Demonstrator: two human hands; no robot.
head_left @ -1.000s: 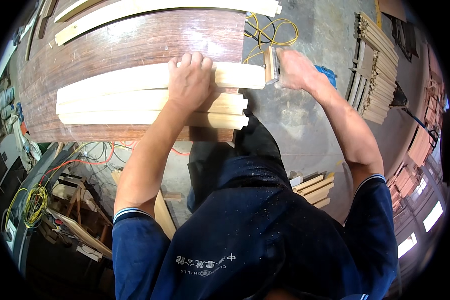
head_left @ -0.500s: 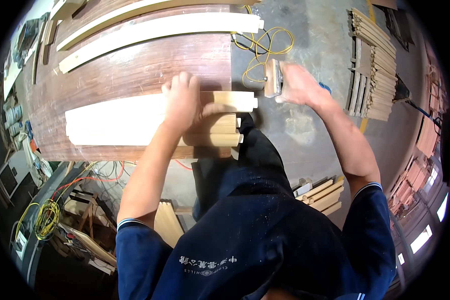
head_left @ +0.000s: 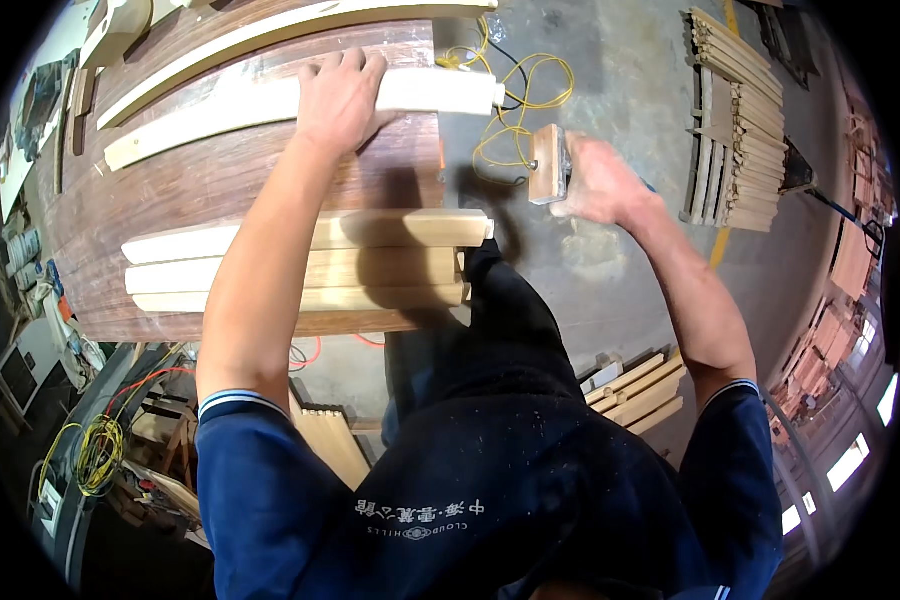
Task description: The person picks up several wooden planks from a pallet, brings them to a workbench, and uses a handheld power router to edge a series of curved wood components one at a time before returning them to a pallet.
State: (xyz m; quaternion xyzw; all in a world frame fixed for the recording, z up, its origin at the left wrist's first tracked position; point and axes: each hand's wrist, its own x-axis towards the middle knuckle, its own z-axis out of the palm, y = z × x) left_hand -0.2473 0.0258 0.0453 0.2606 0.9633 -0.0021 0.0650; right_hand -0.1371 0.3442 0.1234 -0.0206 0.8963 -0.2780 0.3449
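My left hand (head_left: 340, 100) grips a long pale, slightly curved wooden piece (head_left: 430, 92) high on the brown tabletop (head_left: 230, 190), fingers bent over its far side. My right hand (head_left: 600, 180) is closed on a rectangular sanding block (head_left: 547, 165), held beside the table's right edge over the floor. Nearer my body lie three pale strips (head_left: 390, 266) side by side, partly under my left forearm and in shadow. Another long curved piece (head_left: 220, 45) lies along the table's far part, with shorter wooden offcuts (head_left: 115, 30) at the upper left.
Yellow and black cables (head_left: 545, 85) coil on the grey floor (head_left: 610, 90) right of the table. Stacked battens (head_left: 740, 130) lie at the right, more boards (head_left: 635, 390) lower right. Tangled cords (head_left: 100, 450) and clutter fill the lower left; pink board stacks (head_left: 830, 350) line the far right.
My left hand has left the near strips and moved up to the farther curved piece. My right hand with the block has come slightly left and lower in the picture; the view has shifted.
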